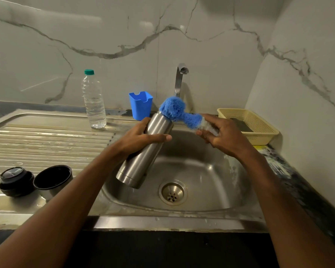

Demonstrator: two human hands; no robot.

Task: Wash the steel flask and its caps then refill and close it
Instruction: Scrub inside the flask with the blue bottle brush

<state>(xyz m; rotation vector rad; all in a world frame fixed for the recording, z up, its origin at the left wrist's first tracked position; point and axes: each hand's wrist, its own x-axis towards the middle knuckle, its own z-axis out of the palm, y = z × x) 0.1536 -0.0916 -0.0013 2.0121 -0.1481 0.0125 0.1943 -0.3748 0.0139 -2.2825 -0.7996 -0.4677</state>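
Both caps (35, 180) wait on the drainboard while our left hand (143, 136) grips the tilted flask (143, 151) over the sink (201, 176); our right hand (224, 136), fingers curled round the brush (174, 111), should twist it straight into the mouth.

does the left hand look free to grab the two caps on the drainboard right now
Probably not yet: the left hand grips the steel flask over the sink. The caps lie uncovered on the drainboard, so the path looks free once it lets go.
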